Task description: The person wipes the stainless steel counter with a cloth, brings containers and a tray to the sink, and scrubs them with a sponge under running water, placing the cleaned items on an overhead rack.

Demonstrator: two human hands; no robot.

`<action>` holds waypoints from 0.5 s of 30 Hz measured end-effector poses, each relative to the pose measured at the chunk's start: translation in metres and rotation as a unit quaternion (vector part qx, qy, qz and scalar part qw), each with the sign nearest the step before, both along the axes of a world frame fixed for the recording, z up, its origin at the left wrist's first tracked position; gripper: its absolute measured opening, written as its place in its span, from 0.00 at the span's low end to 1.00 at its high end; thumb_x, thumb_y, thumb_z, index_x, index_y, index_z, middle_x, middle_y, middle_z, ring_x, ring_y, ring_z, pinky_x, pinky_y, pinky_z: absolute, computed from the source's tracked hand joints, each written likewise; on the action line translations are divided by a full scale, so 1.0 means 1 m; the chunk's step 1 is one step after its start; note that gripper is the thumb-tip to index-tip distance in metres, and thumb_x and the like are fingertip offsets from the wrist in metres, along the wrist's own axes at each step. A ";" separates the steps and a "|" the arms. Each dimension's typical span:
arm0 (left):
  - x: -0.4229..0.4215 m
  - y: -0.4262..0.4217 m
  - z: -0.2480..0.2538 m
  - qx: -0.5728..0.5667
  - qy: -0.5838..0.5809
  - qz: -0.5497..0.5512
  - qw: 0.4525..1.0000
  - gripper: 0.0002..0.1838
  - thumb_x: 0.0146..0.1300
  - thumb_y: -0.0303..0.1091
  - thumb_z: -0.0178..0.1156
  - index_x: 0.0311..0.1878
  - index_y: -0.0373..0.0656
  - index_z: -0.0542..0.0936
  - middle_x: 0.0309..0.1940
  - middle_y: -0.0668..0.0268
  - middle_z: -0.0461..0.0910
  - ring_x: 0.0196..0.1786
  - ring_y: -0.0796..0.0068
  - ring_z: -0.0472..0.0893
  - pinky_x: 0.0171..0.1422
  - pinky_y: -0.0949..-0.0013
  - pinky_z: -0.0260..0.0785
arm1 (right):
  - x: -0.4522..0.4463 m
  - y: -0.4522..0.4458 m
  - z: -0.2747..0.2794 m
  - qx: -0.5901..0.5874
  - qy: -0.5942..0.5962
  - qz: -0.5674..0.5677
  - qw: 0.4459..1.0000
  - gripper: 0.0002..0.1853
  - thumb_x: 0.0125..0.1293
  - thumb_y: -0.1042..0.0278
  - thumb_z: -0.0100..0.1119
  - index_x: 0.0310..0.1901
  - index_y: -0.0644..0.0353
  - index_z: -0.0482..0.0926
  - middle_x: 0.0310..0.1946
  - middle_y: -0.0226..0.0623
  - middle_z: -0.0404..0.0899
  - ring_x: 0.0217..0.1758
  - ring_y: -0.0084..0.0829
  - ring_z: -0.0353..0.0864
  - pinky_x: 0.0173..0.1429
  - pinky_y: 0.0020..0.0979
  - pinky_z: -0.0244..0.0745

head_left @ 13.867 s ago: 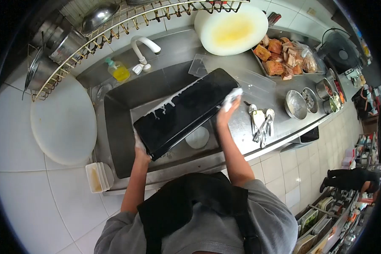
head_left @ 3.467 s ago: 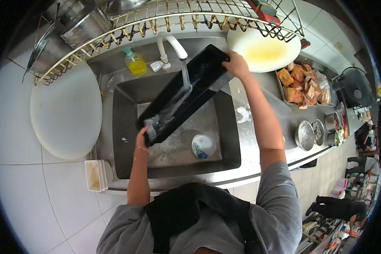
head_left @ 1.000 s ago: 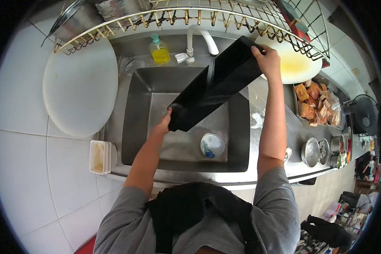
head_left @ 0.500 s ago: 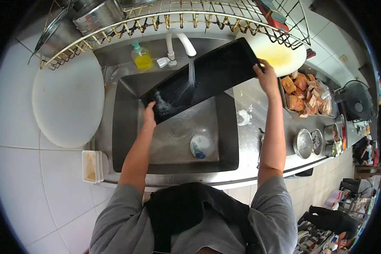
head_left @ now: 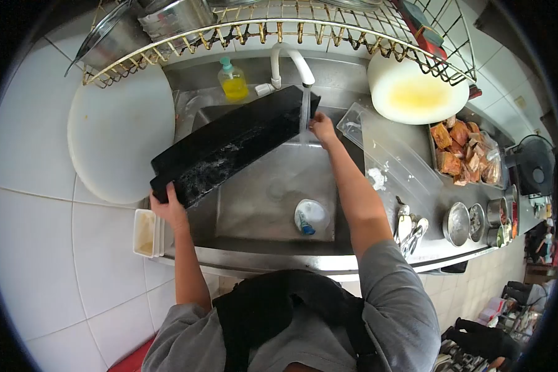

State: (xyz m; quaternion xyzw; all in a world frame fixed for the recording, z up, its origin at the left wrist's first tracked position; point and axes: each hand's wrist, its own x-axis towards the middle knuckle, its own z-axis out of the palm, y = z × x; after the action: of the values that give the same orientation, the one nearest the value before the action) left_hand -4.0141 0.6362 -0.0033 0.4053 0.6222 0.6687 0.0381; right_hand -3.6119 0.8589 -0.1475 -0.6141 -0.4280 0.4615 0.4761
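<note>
A long black tray (head_left: 229, 139) is held tilted over the metal sink (head_left: 279, 211). My left hand (head_left: 170, 208) grips its lower left end, and my right hand (head_left: 323, 129) has hold of its upper right end. Water runs from the white faucet (head_left: 291, 59) onto the tray's right end, and traces of suds show on the dark surface. On the sink bottom sits a white round dish (head_left: 311, 217) with something blue in it.
Around the sink are a soap bottle (head_left: 234, 84), white boards (head_left: 121, 136), small tubs (head_left: 146, 232), a clear plastic lid (head_left: 394, 158), spoons (head_left: 409, 229), metal bowls (head_left: 456, 224) and a tray of meat pieces (head_left: 459, 142). A wire rack (head_left: 279, 28) hangs above.
The black tray has moved left and down with both hands. The water now falls at its right end instead of its middle. The clear lid and spoons are more visible.
</note>
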 end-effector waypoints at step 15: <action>0.002 -0.040 0.053 -0.024 0.104 0.087 0.990 0.09 0.54 0.30 0.65 0.34 0.36 0.77 0.27 0.62 0.77 0.31 0.71 0.74 0.37 0.66 0.67 | -0.045 -0.011 0.124 -0.026 0.224 0.064 0.972 0.13 0.64 0.88 0.42 0.47 0.79 0.74 0.42 0.51 0.79 0.42 0.40 0.84 0.50 0.33 0.84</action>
State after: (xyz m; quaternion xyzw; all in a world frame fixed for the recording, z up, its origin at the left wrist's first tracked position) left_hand -4.0116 0.5966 0.0501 0.4162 0.6714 0.6085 -0.0759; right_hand -3.6565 0.8484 -0.0239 -0.4784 -0.3365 0.6283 0.5130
